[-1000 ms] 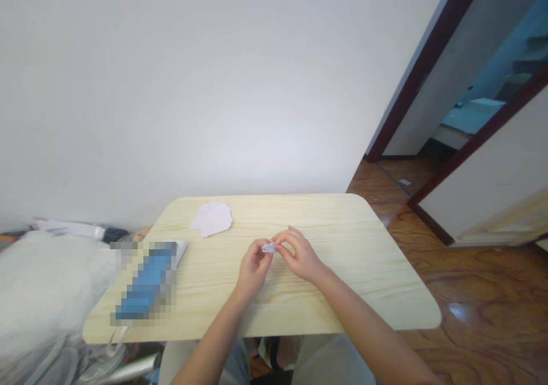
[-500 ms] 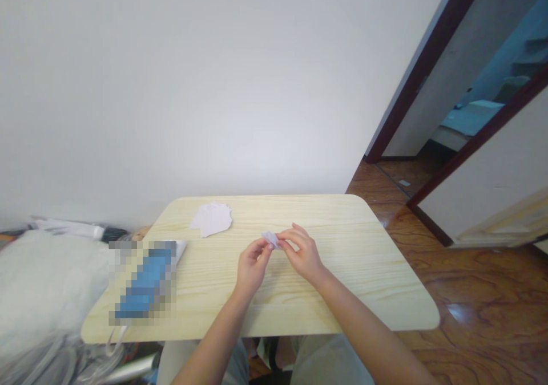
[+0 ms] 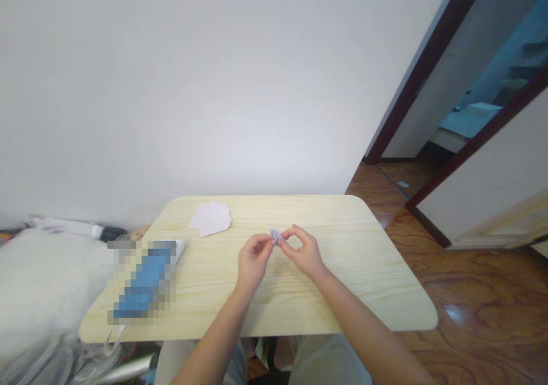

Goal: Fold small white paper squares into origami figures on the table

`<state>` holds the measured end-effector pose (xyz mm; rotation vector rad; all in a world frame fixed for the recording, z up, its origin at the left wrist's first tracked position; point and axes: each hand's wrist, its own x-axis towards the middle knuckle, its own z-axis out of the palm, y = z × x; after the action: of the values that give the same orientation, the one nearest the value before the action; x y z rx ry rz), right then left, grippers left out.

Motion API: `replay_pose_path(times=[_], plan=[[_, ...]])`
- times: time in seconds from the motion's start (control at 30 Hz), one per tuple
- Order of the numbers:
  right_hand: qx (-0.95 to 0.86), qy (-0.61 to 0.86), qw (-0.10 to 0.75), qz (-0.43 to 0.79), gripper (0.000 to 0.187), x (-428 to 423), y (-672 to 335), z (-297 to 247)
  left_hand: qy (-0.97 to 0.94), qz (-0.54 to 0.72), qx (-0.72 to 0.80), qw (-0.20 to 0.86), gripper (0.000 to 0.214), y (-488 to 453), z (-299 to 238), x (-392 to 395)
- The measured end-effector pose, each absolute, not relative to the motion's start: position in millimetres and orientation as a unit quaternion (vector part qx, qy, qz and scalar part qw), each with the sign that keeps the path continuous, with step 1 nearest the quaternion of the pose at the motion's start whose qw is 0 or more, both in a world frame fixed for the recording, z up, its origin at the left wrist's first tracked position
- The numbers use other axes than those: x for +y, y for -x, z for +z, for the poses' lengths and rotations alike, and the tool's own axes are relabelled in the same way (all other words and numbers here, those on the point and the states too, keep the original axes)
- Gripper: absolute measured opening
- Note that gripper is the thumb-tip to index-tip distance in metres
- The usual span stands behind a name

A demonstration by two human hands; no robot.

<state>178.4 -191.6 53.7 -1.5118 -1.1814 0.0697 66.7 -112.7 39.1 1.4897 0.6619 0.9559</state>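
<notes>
Both of my hands meet over the middle of a light wooden table (image 3: 351, 294). My left hand (image 3: 253, 262) and my right hand (image 3: 305, 252) each pinch a small folded piece of pale paper (image 3: 275, 235) between the fingertips, holding it just above the tabletop. The paper is tiny and partly covered by my fingers. A flat white sheet of paper (image 3: 210, 219) lies near the table's far left edge, well apart from my hands.
A blurred blue object (image 3: 143, 282) lies at the table's left side. White bedding (image 3: 38, 282) sits beside the table on the left. A white wall stands behind, and an open doorway (image 3: 466, 117) over a wooden floor lies to the right.
The small folded paper has been lifted and turned a little between my fingertips, moving slightly up and to the right. My hands stayed together over the table's middle.
</notes>
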Motion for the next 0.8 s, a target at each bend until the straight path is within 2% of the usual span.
replay_pose_path(times=[0.23,0.57,0.8], plan=[[-0.488,0.620,0.601,0.129,0.011,-189.4,-184.7,47.3,-0.641,0.420,0.266,0.585,0.018,-66.1,41.7,-107.4],[-0.470,0.633,0.604,0.114,0.009,-190.2,-182.9,47.5,-0.688,0.407,0.276,0.534,0.020,-63.8,48.1,-115.1],[-0.469,0.642,0.596,0.113,0.010,-191.3,-181.1,51.4,-0.694,0.408,0.298,0.512,0.015,-64.6,46.5,-115.1]])
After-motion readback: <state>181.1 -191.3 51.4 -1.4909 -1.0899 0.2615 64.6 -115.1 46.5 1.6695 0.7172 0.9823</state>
